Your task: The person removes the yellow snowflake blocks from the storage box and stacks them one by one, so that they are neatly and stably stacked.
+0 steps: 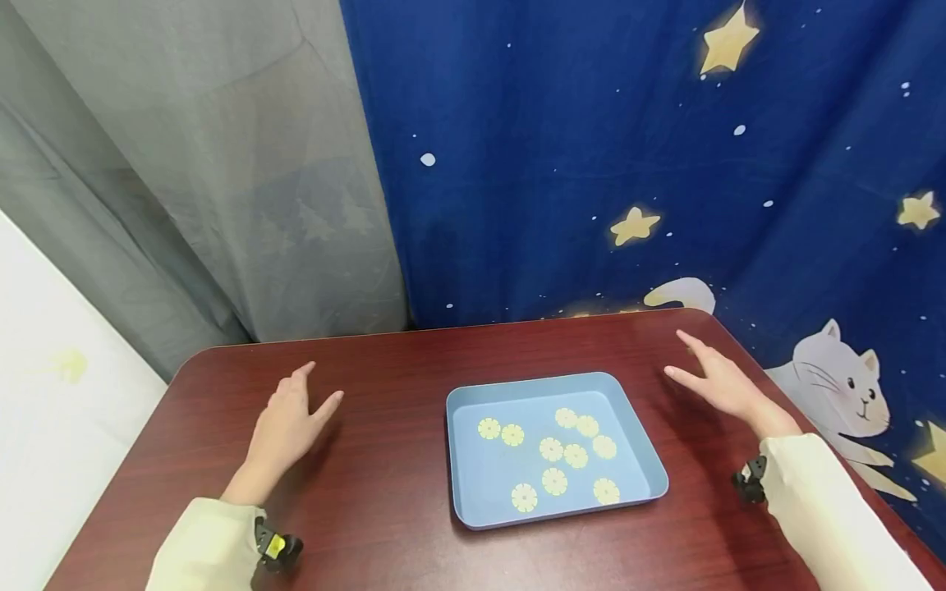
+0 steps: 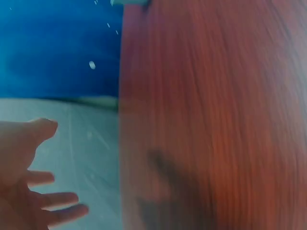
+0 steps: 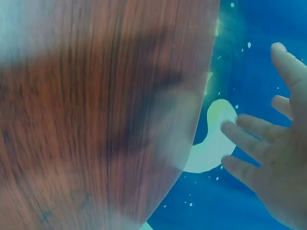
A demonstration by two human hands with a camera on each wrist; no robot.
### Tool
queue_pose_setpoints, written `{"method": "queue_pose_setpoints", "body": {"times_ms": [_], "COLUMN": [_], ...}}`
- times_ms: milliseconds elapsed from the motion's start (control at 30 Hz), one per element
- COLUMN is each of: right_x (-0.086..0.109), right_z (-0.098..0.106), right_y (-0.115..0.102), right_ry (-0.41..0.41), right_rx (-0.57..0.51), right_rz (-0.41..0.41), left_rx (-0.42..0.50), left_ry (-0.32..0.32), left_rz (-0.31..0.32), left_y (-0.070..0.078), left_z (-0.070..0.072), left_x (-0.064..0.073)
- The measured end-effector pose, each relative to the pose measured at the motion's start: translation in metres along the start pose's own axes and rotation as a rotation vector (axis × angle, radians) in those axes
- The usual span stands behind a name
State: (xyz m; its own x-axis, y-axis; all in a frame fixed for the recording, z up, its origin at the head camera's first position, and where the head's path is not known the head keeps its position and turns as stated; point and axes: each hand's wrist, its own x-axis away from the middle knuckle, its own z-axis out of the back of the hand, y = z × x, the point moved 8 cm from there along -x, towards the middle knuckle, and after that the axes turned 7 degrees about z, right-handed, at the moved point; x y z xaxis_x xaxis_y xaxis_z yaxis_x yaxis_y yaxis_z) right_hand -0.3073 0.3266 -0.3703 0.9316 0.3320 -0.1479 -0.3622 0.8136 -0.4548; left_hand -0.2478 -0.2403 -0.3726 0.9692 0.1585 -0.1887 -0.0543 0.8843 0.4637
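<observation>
My left hand (image 1: pixel 284 431) hovers over the left part of the table, fingers extended and thumb apart, holding nothing. Across from it, my right hand (image 1: pixel 720 379) is raised above the table's right side, its fingers spread and nothing in them. Between the hands lies a shallow blue tray (image 1: pixel 461 492); the right hand is the nearer one to it. Several flat round yellow-and-white pieces (image 1: pixel 550 449), patterned like flowers, are scattered on the tray's bottom. In the left wrist view the left hand (image 2: pixel 24 177) shows spread fingers, and in the right wrist view so does the right hand (image 3: pixel 273 143).
The dark red-brown wooden table (image 1: pixel 384 509) has rounded far corners. Behind it hang a grey curtain (image 1: pixel 222 164) and a blue curtain (image 1: pixel 517 164) with stars and a cat. A white surface (image 1: pixel 59 394) borders the left side. Each wrist wears a small black camera.
</observation>
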Motion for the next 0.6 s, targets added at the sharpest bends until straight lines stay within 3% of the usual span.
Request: {"method": "queue_pose_setpoints", "body": {"times_ms": [133,433,600], "right_x": [0.003,0.011,0.015], "right_z": [-0.003,-0.012,-0.022], "right_y": [-0.008,-0.029,-0.043], "right_ry": [0.045,0.109,0.088], "right_rx": [-0.014,-0.043,-0.069], "right_rz": [0.034,0.079,0.099], "left_rx": [0.145,0.350,0.454], "left_ry": [-0.045,-0.037,-0.116], "left_rz": [-0.023,-0.138,-0.161], "left_y": [0.021,0.075,0.101], "left_z": [-0.006,-0.018,-0.030], "left_x": [-0.001,0.009,0.019]}}
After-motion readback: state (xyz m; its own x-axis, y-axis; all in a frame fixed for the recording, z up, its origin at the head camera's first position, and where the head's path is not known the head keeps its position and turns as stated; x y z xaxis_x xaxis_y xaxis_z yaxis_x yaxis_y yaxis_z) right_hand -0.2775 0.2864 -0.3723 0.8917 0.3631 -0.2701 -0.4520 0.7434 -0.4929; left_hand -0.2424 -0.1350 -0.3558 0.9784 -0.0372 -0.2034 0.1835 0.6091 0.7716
